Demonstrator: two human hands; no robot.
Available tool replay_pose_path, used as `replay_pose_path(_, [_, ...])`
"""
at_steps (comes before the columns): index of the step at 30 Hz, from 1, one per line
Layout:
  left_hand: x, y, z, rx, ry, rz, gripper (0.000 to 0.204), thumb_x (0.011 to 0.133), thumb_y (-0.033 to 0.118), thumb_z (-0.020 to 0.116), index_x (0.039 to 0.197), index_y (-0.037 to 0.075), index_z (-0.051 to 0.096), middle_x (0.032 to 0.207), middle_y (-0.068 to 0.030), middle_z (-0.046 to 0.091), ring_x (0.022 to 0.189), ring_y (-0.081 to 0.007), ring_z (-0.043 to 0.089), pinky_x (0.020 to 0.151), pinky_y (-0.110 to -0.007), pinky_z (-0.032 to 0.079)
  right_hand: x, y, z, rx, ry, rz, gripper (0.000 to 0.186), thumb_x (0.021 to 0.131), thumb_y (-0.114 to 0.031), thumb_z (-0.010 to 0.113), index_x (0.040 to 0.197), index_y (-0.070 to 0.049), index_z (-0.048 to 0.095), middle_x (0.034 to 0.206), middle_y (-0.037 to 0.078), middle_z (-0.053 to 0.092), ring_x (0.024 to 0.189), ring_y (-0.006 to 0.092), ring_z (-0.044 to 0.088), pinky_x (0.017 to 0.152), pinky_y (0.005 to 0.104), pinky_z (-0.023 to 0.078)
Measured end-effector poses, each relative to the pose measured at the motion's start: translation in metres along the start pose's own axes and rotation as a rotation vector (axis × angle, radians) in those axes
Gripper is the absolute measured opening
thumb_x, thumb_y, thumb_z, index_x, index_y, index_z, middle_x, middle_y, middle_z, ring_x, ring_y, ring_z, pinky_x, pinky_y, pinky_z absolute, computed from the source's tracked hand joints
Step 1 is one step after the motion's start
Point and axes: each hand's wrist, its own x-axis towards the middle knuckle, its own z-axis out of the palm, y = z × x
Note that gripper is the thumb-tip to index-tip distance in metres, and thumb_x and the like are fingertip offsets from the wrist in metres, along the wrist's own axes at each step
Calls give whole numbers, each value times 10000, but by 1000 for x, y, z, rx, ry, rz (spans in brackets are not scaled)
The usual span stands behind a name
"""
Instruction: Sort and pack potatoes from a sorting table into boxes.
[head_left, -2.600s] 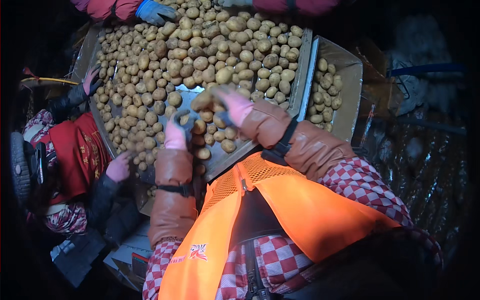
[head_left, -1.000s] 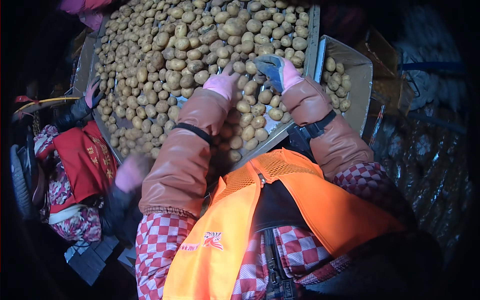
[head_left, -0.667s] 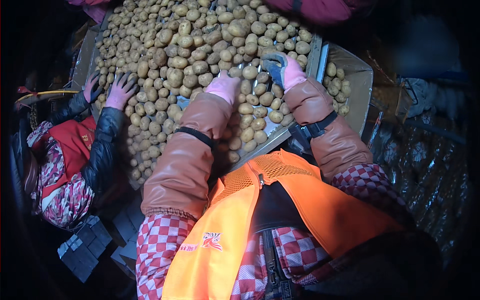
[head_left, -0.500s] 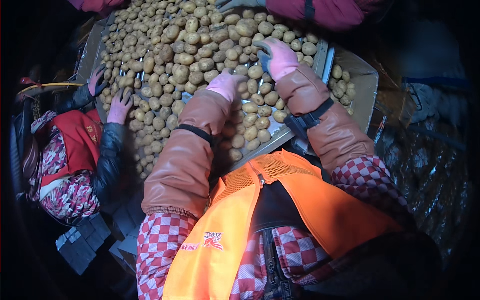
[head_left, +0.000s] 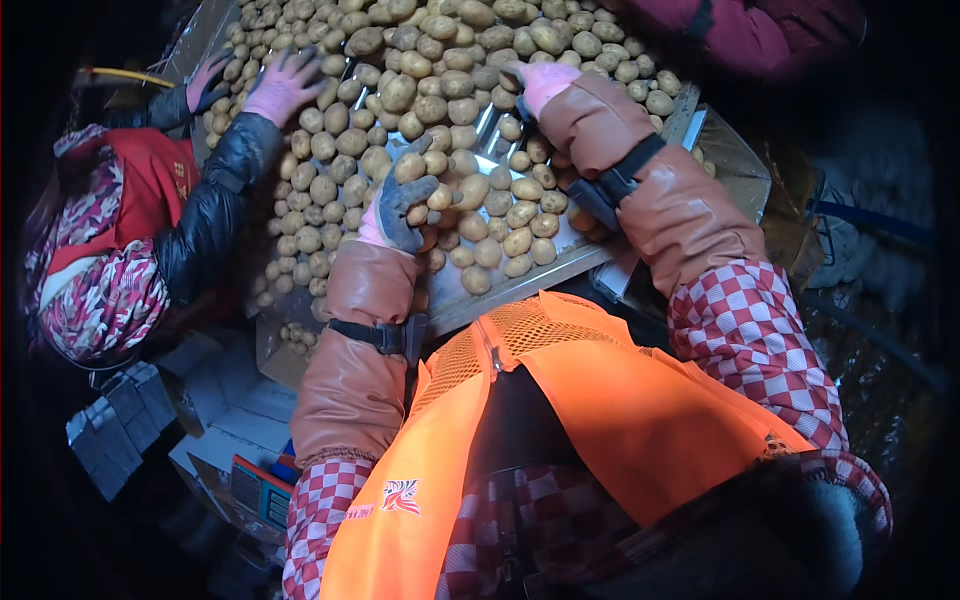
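Observation:
A heap of brown and yellow potatoes [head_left: 398,93] covers a sorting table with a pale, shiny surface and a metal near edge [head_left: 560,262]. My left hand [head_left: 395,208], in a pink glove with a grey coated palm, is turned palm to the right. Its bent fingers hold small potatoes [head_left: 440,197], with others close beside the palm. Farther off and to the right, my right hand [head_left: 545,84] reaches palm down over the heap. Its grey fingertips rest apart against potatoes, and part of the fingers is hidden behind the glove's back.
A co-worker at the left has pink-gloved hands [head_left: 283,88] on the heap. Another person's dark pink sleeve [head_left: 720,35] shows at the far right. A box [head_left: 738,160] stands off the table's right side; another box [head_left: 272,345] with small potatoes sits below its left side.
My left hand has drawn nearer and turned from palm down to sideways, now with potatoes in it. The left co-worker's near hand moved farther over the heap. The far person's hand left view.

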Motion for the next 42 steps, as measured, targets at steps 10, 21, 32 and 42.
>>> replay_pose_path(10, [-154,-26,-108,-84,-29,92,518,911,57,568,1417,81,460,1233,-80,596,892,-194,644,643,-246,530,-57,-48,-33,1077,-353,453,526,842,-203,704,1338,-280,545,879,74,699,730,223,673,521,388,520])
replay_pose_path(21, [-298,-119,-340,-365,1055,362,527,957,262,548,1436,112,389,1299,-132,535,1140,-295,563,861,-382,539,-161,-298,107,783,-752,-284,620,837,-362,727,1394,-174,528,1250,136,649,1106,268,642,888,344,528])
replay_pose_path(32, [-108,-89,-102,1350,257,900,352,844,116,662,1195,93,668,1263,-174,600,1197,-379,549,1049,-442,414,-116,-26,51,-3,139,-29,509,790,-98,653,1278,-234,609,1175,143,637,1132,338,590,966,395,484])
replay_pose_path(42, [9,-34,-48,2028,96,785,486,898,434,592,1363,311,520,1498,-43,427,1411,-356,340,1132,-658,177,-96,-25,18,-337,-152,-204,287,827,-150,586,1050,-30,721,1010,224,698,934,363,687,797,427,560])
